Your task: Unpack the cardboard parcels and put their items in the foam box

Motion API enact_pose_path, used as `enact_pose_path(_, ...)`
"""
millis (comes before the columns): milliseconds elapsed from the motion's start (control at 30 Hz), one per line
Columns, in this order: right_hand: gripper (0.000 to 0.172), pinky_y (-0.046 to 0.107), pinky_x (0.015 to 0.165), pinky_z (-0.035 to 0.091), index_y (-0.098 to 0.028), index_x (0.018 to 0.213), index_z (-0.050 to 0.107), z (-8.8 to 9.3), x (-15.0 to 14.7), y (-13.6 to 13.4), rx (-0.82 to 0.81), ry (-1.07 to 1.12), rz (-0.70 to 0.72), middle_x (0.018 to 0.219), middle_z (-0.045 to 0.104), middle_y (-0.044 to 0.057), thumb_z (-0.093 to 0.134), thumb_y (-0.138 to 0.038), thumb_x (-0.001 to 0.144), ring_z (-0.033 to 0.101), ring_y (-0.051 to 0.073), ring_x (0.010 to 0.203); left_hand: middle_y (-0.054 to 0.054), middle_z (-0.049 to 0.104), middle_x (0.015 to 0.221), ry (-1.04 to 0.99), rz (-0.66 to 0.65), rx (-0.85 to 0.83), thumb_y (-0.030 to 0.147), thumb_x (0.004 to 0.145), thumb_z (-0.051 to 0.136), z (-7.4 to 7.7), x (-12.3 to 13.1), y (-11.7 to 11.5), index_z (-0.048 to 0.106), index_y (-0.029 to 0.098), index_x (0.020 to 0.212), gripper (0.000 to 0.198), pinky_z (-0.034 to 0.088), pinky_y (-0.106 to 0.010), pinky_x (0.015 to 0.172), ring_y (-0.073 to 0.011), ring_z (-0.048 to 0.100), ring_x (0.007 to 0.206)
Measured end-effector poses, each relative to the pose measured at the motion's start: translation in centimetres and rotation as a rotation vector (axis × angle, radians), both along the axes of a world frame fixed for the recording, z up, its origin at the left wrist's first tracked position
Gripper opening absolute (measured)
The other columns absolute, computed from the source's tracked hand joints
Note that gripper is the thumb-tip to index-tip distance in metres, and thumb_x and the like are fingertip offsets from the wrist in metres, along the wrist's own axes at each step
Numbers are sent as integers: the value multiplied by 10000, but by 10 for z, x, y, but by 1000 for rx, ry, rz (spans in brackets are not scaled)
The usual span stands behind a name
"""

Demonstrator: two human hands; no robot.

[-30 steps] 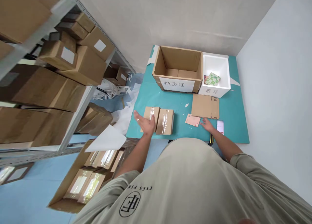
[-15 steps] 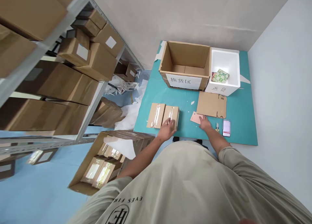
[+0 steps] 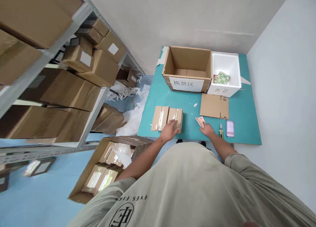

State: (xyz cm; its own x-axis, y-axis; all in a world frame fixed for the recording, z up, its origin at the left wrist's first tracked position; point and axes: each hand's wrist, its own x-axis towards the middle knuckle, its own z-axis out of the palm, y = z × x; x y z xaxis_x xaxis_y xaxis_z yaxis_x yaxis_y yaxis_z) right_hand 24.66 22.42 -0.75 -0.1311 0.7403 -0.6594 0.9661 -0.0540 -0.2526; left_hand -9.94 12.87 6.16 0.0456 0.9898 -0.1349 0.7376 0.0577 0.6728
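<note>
My left hand [image 3: 170, 131] lies on the right one of two taped cardboard packages, its fingers on the package's near end. That package [image 3: 175, 119] stands side by side with the other [image 3: 160, 118] on the teal mat [image 3: 182, 103]. My right hand [image 3: 206, 129] pinches a pink card [image 3: 200, 121], lifting its edge. Close to that hand are a yellow-handled utility knife [image 3: 220, 131] and a phone [image 3: 230, 128] with a blurred screen. A flat cardboard sheet [image 3: 214, 106] lies just beyond the card.
On the mat's far side stand an open labelled carton [image 3: 187, 69] and a white foam box [image 3: 224, 62] holding a green patterned packet [image 3: 221, 78]. Loaded metal shelving [image 3: 92, 110] rises on the left. A carton of packages [image 3: 85, 184] sits on the blue floor at lower left.
My left hand has come down from the air onto the right package. My right hand has picked the pink card up from the mat. The packages stand slightly apart from their earlier positions.
</note>
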Motion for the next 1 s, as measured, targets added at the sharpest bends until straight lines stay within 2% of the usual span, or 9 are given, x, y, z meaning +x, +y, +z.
enact_pose_path(133, 440, 418, 1161, 546, -57, 1348, 801, 22, 1, -1, -73, 142, -293, 1435, 765, 321, 697, -391, 1082, 714, 401, 1418, -179, 739, 1557, -87, -41, 12, 442, 1006, 744, 3, 25, 24, 742, 206, 1499, 546, 521, -593, 1321, -398, 685, 1488)
enact_pose_path(267, 399, 362, 931, 664, -132, 1311, 766, 44, 4, 3, -51, 287, -454, 1363, 826, 236, 575, -454, 1174, 844, 297, 1168, -193, 792, 1475, -287, 34, -60, 521, 919, 847, 7, 55, 47, 806, 200, 1373, 557, 542, -609, 1282, -423, 730, 1426)
enact_pose_path(333, 378, 311, 801, 668, -162, 1335, 723, 62, 5, 6, -59, 530, -581, 1314, 850, 195, 546, -466, 1195, 868, 241, 1011, -184, 835, 1366, -459, 140, -122, 590, 881, 893, 14, 71, 59, 820, 200, 1316, 588, 586, -582, 1221, -398, 775, 1345)
enact_pose_path(433, 365, 272, 673, 630, -182, 1292, 704, 96, 8, 7, -100, 1083, -760, 1187, 877, 176, 699, -510, 1132, 856, 221, 875, -150, 867, 1179, -728, 287, -201, 719, 837, 923, 39, 94, 79, 818, 196, 1268, 686, 653, -506, 1082, -330, 830, 1167)
enact_pose_path(533, 480, 261, 627, 607, -198, 1247, 718, 133, 9, 6, -83, 1358, -703, 1044, 883, 134, 834, -609, 1027, 824, 207, 804, -134, 870, 1129, -988, 239, -183, 815, 828, 906, 75, 116, 96, 804, 195, 1274, 771, 676, -414, 955, -274, 845, 1053)
enact_pose_path(667, 656, 266, 629, 611, -205, 1132, 731, 168, 5, 8, 1, 1405, -538, 911, 854, 88, 943, -763, 858, 783, 192, 745, -81, 870, 1002, -1130, 122, 3, 794, 739, 989, 120, 137, 105, 777, 192, 1209, 792, 664, -318, 754, -209, 806, 859)
enact_pose_path(800, 722, 255, 579, 587, -234, 1107, 722, 193, 10, 19, 180, 1361, -531, 914, 838, 43, 1044, -736, 700, 759, 190, 739, -41, 830, 851, -1084, 92, 96, 787, 752, 975, 146, 137, 109, 798, 179, 1120, 733, 572, -259, 581, -157, 701, 671)
enact_pose_path(900, 736, 236, 557, 572, -265, 1167, 718, 212, 23, 25, 330, 1370, -590, 974, 845, 18, 1045, -718, 687, 763, 191, 779, -71, 852, 917, -990, 44, 174, 758, 786, 951, 161, 126, 118, 862, 167, 1093, 671, 568, -269, 604, -178, 722, 729)
enact_pose_path(1000, 671, 239, 533, 571, -243, 1099, 745, 228, 30, 23, 210, 1323, -450, 876, 823, 8, 1052, -691, 705, 739, 179, 699, -48, 825, 859, -902, -45, 218, 674, 784, 973, 179, 117, 132, 896, 173, 1038, 568, 572, -282, 653, -186, 717, 752)
